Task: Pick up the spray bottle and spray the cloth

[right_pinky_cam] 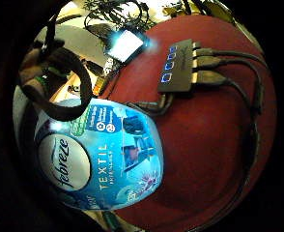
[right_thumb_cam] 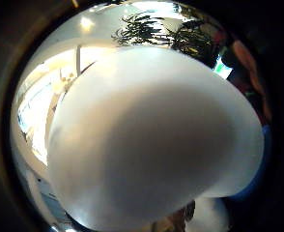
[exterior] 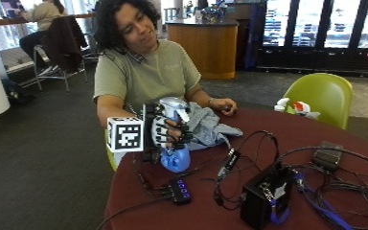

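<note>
The Febreze spray bottle (exterior: 174,139), with a blue body and a white trigger head, is held upright above the near-left part of the round red table (exterior: 337,139), its base raised off the surface. It is gripped around the neck by the gloved right hand (exterior: 164,132), whose fingers (exterior: 171,129) are curled round it. The nozzle is turned toward the grey cloth (exterior: 204,127), which lies bunched on the table just beside the bottle, on the side of the person's bare left hand (exterior: 224,106); that hand rests at the far edge of the cloth. In the little finger side palm view the blue label (right_pinky_cam: 103,159), marked "febreze" and "TEXTIL", is seen close to the palm, with the red tabletop beyond it. On that tabletop a black USB hub (right_pinky_cam: 178,67) with a row of blue lights is shown, several cables (right_pinky_cam: 238,72) being plugged into it, and a lit phone screen (right_pinky_cam: 125,44) lies near the table's edge. In the thumb side palm view most of the field is filled by the white trigger head (right_thumb_cam: 151,140). In the outside view a black box (exterior: 264,194) and a tangle of cables (exterior: 337,184) are seen on the right part of the table, and a green chair (exterior: 321,96) stands behind it.
</note>
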A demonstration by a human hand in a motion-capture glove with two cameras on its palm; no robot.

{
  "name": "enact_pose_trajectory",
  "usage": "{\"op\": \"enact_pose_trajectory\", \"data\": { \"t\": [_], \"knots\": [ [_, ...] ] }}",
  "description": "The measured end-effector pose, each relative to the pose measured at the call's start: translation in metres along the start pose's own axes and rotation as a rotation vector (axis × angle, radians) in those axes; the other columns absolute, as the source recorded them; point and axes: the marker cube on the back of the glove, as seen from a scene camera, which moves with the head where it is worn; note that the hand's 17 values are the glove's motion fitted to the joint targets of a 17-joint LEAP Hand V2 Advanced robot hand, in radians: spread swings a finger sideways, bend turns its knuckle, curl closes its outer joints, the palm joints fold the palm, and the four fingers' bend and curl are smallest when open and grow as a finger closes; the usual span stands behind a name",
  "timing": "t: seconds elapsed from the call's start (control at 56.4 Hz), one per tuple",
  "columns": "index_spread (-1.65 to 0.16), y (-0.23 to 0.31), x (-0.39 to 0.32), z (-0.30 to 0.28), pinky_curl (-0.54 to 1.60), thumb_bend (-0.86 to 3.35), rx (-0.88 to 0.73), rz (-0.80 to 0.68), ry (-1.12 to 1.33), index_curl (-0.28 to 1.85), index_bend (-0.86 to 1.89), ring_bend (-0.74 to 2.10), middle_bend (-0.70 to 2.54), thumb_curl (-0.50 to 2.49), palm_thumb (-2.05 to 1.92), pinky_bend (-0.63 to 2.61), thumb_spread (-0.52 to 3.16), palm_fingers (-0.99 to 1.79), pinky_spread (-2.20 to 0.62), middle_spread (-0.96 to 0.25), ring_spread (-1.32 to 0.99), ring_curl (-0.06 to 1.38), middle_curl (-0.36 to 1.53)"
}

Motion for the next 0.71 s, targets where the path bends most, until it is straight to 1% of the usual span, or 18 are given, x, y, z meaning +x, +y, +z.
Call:
{"op": "enact_pose_trajectory", "data": {
  "t": [0.053, 0.071, 0.089, 0.106, 0.159, 0.177, 0.23, 0.266, 0.301, 0.354, 0.372, 0.461, 0.567, 0.709],
  "knots": [
    [-0.25, 0.000, -0.003, 0.001, 0.34, -0.01, 0.022, 0.007, -0.011, 0.22, 0.19, 0.58, 0.26, 0.40, 0.72, 0.36, 0.92, 0.91, 0.01, -0.01, -0.10, 0.36, 0.36],
    [-0.25, 0.000, -0.005, 0.001, 0.33, 0.00, 0.034, 0.010, -0.019, 0.24, 0.22, 0.57, 0.29, 0.41, 0.75, 0.33, 0.93, 1.00, 0.00, -0.01, -0.11, 0.36, 0.38],
    [-0.25, 0.000, -0.007, 0.001, 0.32, 0.00, 0.048, 0.012, -0.027, 0.24, 0.22, 0.55, 0.30, 0.42, 0.77, 0.31, 0.93, 1.04, -0.01, -0.02, -0.11, 0.35, 0.38],
    [-0.25, 0.001, -0.010, 0.000, 0.32, 0.04, 0.065, 0.009, -0.036, 0.25, 0.22, 0.57, 0.34, 0.44, 0.84, 0.30, 0.91, 1.17, -0.03, -0.04, -0.12, 0.36, 0.40],
    [-0.25, 0.005, -0.017, -0.001, 0.34, 0.04, 0.114, -0.034, -0.047, 0.28, 0.20, 0.57, 0.37, 0.47, 0.90, 0.30, 0.86, 1.23, -0.07, -0.07, -0.13, 0.37, 0.42],
    [-0.25, 0.005, -0.020, -0.002, 0.35, 0.07, 0.131, -0.043, -0.042, 0.30, 0.20, 0.59, 0.43, 0.49, 0.97, 0.34, 0.79, 1.36, -0.11, -0.09, -0.14, 0.39, 0.44],
    [-0.24, 0.003, -0.031, -0.008, 0.36, 0.05, 0.161, -0.001, -0.009, 0.34, 0.26, 0.62, 0.51, 0.53, 0.99, 0.33, 0.68, 1.43, -0.16, -0.11, -0.15, 0.41, 0.48],
    [-0.24, 0.005, -0.039, -0.012, 0.37, 0.04, 0.129, 0.009, 0.016, 0.36, 0.28, 0.65, 0.53, 0.55, 1.01, 0.33, 0.62, 1.45, -0.19, -0.12, -0.15, 0.43, 0.49],
    [-0.23, 0.009, -0.047, -0.016, 0.38, 0.03, 0.089, -0.022, 0.026, 0.38, 0.30, 0.68, 0.56, 0.57, 1.02, 0.34, 0.57, 1.45, -0.20, -0.13, -0.16, 0.44, 0.50],
    [-0.23, 0.007, -0.064, -0.020, 0.39, 0.01, 0.085, -0.062, 0.036, 0.40, 0.33, 0.70, 0.59, 0.59, 1.03, 0.36, 0.49, 1.45, -0.23, -0.14, -0.16, 0.46, 0.52],
    [-0.23, 0.006, -0.070, -0.021, 0.40, 0.01, 0.071, -0.063, 0.045, 0.41, 0.34, 0.71, 0.60, 0.60, 1.03, 0.36, 0.47, 1.44, -0.23, -0.14, -0.16, 0.46, 0.52],
    [-0.22, 0.017, -0.103, -0.028, 0.42, -0.01, -0.122, -0.053, 0.124, 0.45, 0.37, 0.73, 0.63, 0.63, 1.04, 0.39, 0.40, 1.42, -0.25, -0.15, -0.16, 0.48, 0.54],
    [-0.22, 0.019, -0.136, -0.023, 0.43, -0.02, -0.232, -0.071, 0.243, 0.49, 0.39, 0.75, 0.65, 0.67, 1.03, 0.41, 0.34, 1.40, -0.26, -0.16, -0.16, 0.49, 0.55],
    [-0.22, 0.018, -0.164, -0.006, 0.44, -0.02, -0.441, -0.003, 0.426, 0.52, 0.40, 0.77, 0.68, 0.70, 1.03, 0.43, 0.29, 1.38, -0.27, -0.16, -0.17, 0.50, 0.56]
  ]
}}
